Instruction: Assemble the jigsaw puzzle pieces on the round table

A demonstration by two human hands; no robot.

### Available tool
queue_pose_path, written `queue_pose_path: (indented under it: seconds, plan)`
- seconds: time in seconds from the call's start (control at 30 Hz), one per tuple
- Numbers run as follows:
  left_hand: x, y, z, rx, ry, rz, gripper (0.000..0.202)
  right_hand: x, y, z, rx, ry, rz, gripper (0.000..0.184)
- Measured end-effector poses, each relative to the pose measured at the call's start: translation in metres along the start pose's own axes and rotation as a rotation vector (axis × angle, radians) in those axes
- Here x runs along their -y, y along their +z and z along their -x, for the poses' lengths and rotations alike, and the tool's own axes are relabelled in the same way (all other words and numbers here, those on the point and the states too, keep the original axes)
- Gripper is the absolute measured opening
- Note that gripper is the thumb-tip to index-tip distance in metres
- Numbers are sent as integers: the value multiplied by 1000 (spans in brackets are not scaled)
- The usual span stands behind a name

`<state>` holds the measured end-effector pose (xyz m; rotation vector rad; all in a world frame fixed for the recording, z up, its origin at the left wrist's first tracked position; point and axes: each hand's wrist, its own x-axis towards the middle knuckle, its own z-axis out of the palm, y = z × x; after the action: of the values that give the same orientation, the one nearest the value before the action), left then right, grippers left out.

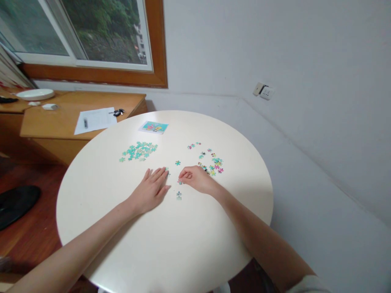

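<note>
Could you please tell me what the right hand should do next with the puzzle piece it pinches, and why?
Probably try the puzzle piece in the right hand against the loose piece lying just below it; the left hand lies flat beside them.

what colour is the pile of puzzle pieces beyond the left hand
Mostly turquoise; the head view shows the pile best.

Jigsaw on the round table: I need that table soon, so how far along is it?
Done: pieces look sorted into a teal pile and a mixed-colour pile. In hand: the right hand pinches a small piece; the left hand lies flat beside it. Left: nearly everything; no sizeable joined section shows.
</note>
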<state>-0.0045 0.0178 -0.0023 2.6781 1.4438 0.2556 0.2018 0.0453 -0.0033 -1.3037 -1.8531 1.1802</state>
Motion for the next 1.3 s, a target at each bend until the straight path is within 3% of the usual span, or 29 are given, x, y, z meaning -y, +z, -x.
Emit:
queue_pose_path:
  seconds: [0.43, 0.83, 1.3]
  plan:
    - [-5, 6, 2, -57, -16, -17, 53, 5, -4, 3, 15, -45, 174, 8]
    - [-6, 6, 2, -51, -38, 8, 52, 5, -5, 3, 12, -9, 178, 7]
    - [-5, 7, 2, -70, -29, 25, 52, 25, -7, 8, -21, 50, 342, 7]
